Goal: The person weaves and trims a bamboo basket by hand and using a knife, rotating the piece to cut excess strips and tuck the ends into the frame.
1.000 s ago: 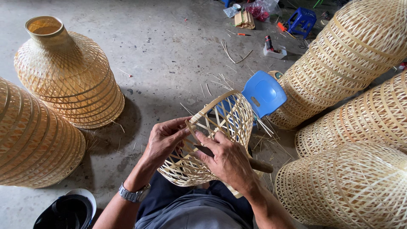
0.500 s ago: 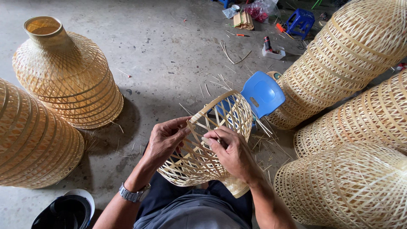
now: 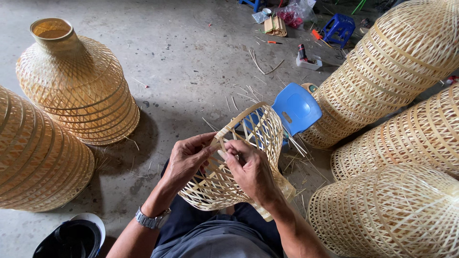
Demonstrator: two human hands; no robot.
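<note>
Basket is propped on the lap at frame centre so it's steadied for weaving; a strip at its rim is pinched by left hand and right hand fingertips.

Small basket frame: pale straw, open diamond lattice, lighter rim band.
Bottle-shaped basket: golden tan, fine crisscross weave, horizontal hoops.
Large baskets at right: same tan, hoop-striped lattice.
Stool: bright blue.
Floor: mottled grey concrete.
Wristwatch: silver.
Helmet: black, white edge.
Trousers: dark navy-grey.
</note>
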